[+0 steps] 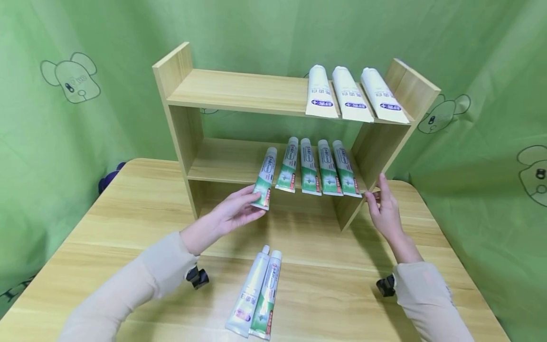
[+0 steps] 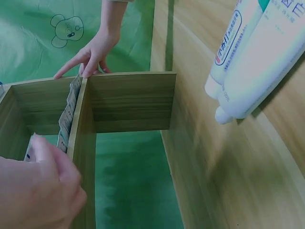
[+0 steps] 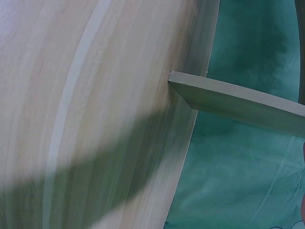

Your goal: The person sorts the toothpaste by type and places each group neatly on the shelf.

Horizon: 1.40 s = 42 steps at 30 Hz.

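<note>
My left hand (image 1: 239, 209) pinches the crimped lower end of a green and white toothpaste tube (image 1: 266, 175), its cap end over the left part of the middle shelf. To its right, several matching toothpaste tubes (image 1: 309, 166) lie in a row on that shelf, caps inward. My right hand (image 1: 384, 209) touches the front edge of the shelf rack's right side panel (image 1: 376, 156) with its fingertips. In the left wrist view, the left hand (image 2: 43, 191) is at the shelf edge and the right hand (image 2: 97, 52) at the far panel.
Three white toothpaste tubes (image 1: 344, 95) lie on the right of the top shelf (image 1: 239, 88). On the table (image 1: 333, 285) in front lie a white tube (image 1: 249, 294) and a green and white tube (image 1: 267, 297), side by side. A green curtain (image 1: 265, 28) hangs behind.
</note>
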Tool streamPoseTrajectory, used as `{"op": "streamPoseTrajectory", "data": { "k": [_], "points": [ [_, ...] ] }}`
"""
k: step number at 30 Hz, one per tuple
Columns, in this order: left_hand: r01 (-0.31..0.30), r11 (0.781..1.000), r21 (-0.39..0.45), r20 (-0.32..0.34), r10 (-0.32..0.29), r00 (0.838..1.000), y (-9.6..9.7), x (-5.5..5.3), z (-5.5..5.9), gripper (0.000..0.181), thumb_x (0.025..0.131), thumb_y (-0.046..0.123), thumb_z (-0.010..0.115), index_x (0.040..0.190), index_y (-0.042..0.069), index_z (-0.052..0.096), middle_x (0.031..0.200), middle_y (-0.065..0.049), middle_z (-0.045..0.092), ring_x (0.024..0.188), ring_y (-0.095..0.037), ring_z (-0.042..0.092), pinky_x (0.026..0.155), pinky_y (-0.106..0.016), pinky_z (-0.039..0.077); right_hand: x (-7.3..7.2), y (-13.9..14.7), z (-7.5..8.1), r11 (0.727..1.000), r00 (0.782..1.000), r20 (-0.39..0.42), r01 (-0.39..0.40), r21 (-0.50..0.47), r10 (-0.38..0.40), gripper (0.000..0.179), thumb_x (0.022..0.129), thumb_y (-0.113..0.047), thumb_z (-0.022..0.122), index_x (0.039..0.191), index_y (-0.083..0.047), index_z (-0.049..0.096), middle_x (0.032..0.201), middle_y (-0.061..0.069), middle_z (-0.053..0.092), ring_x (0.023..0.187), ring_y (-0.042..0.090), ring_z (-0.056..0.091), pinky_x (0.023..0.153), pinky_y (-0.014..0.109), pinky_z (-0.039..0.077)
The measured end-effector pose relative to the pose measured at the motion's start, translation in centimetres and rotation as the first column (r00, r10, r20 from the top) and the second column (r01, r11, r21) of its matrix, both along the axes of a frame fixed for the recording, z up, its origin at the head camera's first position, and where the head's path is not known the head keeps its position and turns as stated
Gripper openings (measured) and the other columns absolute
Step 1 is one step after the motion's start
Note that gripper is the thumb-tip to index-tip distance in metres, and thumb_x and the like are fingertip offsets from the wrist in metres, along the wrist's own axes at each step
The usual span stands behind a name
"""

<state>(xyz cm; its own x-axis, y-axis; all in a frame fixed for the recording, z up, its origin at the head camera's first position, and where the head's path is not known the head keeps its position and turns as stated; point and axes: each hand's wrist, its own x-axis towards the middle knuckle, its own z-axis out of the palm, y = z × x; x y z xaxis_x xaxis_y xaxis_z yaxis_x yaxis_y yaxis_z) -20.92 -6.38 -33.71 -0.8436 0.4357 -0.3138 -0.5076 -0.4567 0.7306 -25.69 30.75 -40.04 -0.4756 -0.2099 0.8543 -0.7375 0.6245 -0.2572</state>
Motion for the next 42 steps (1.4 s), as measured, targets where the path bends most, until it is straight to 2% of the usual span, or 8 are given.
{"op": "streamPoseTrajectory", "data": {
  "k": [5, 10, 18, 23, 27, 31, 34, 42],
  "points": [
    [0.01, 0.999, 0.031, -0.052, -0.008, 0.999, 0.4, -0.2, -0.2, 0.055, 0.091, -0.01, 0.037, 0.143, 0.001, 0.022, 0.13, -0.023, 0.042, 0.086, -0.013, 0.061, 0.09, -0.02, 0.051, 0.1, 0.0, -0.1, 1.0, 1.0, 0.006, -0.001, 0.0, 0.001, 0.061, 0.094, -0.008, 0.049, 0.146, -0.02, 0.02, 0.102, 0.029, 0.05, 0.076, -0.002, 0.049, 0.072, -0.002, 0.042],
    [-0.032, 0.999, 0.043, -0.078, 0.035, 0.996, 0.8, -0.2, -0.3, 0.057, 0.088, -0.016, 0.035, 0.142, -0.005, 0.02, 0.142, -0.025, 0.029, 0.088, -0.012, 0.061, 0.091, -0.017, 0.049, 0.0, 0.0, -0.1, 1.0, 1.0, 0.012, -0.002, -0.002, 0.002, 0.061, 0.094, -0.008, 0.049, 0.146, -0.02, 0.02, 0.103, 0.028, 0.049, 0.078, -0.005, 0.047, 0.072, -0.002, 0.041],
    [-0.141, 0.99, 0.026, -0.013, 0.141, 0.99, 1.2, -0.5, -0.3, 0.051, 0.09, -0.013, 0.039, 0.139, -0.005, 0.028, 0.139, -0.025, 0.036, 0.125, -0.028, 0.041, 0.088, -0.016, 0.049, -0.1, 0.0, -0.1, 1.0, 1.0, 0.017, -0.005, -0.003, 0.005, 0.06, 0.095, -0.01, 0.048, 0.146, -0.021, 0.019, 0.103, 0.028, 0.05, 0.08, -0.009, 0.046, 0.073, -0.003, 0.041],
    [-0.176, 0.984, 0.021, -0.001, 0.176, 0.984, 1.3, -0.9, -0.2, 0.047, 0.091, -0.01, 0.042, 0.136, -0.005, 0.033, 0.137, -0.024, 0.039, 0.102, -0.02, 0.061, 0.087, -0.015, 0.05, -0.1, 0.1, -0.1, 1.0, 1.0, 0.02, 0.002, -0.003, -0.002, 0.059, 0.095, -0.013, 0.047, 0.146, -0.022, 0.019, 0.101, 0.028, 0.049, 0.078, -0.006, 0.047, 0.072, -0.003, 0.041],
    [-0.136, 0.989, 0.056, 0.017, 0.136, 0.991, 1.1, -0.8, -0.2, 0.045, 0.091, -0.01, 0.041, 0.135, -0.008, 0.033, 0.12, -0.025, 0.053, 0.08, -0.013, 0.066, 0.086, -0.018, 0.052, -0.1, 0.1, -0.1, 1.0, 1.0, 0.021, 0.008, 0.0, -0.008, 0.057, 0.096, -0.018, 0.045, 0.146, -0.022, 0.019, 0.101, 0.028, 0.048, 0.076, -0.002, 0.049, 0.073, -0.003, 0.041],
    [-0.031, 0.999, 0.042, 0.008, 0.03, 1.0, 1.0, -0.5, -0.3, 0.046, 0.092, -0.009, 0.04, 0.136, -0.008, 0.03, 0.091, -0.012, 0.065, 0.077, -0.014, 0.066, 0.079, -0.018, 0.055, 0.0, 0.1, -0.1, 1.0, 1.0, 0.019, 0.007, -0.002, -0.007, 0.056, 0.096, -0.023, 0.044, 0.146, -0.022, 0.019, 0.102, 0.029, 0.048, 0.077, -0.003, 0.049, 0.073, -0.002, 0.041],
    [0.007, 1.0, 0.01, -0.008, -0.007, 1.0, 1.1, -0.5, -0.4, 0.045, 0.092, -0.006, 0.042, 0.136, -0.007, 0.031, 0.082, -0.007, 0.066, 0.072, -0.011, 0.065, 0.071, -0.014, 0.056, 0.0, 0.1, -0.1, 1.0, 1.0, 0.017, 0.009, -0.003, -0.009, 0.055, 0.097, -0.023, 0.044, 0.146, -0.021, 0.019, 0.102, 0.03, 0.049, 0.079, -0.006, 0.048, 0.073, -0.002, 0.042],
    [-0.046, 0.999, -0.002, 0.007, 0.046, 0.999, 1.5, -0.6, -0.4, 0.019, 0.092, -0.003, 0.046, 0.111, -0.001, 0.048, 0.079, -0.005, 0.067, 0.068, -0.01, 0.065, 0.066, -0.013, 0.056, 0.0, 0.1, -0.2, 1.0, 1.0, 0.018, 0.006, -0.005, -0.006, 0.056, 0.096, -0.018, 0.045, 0.146, -0.021, 0.019, 0.102, 0.029, 0.049, 0.081, -0.009, 0.045, 0.073, -0.003, 0.041]
  ]
}}
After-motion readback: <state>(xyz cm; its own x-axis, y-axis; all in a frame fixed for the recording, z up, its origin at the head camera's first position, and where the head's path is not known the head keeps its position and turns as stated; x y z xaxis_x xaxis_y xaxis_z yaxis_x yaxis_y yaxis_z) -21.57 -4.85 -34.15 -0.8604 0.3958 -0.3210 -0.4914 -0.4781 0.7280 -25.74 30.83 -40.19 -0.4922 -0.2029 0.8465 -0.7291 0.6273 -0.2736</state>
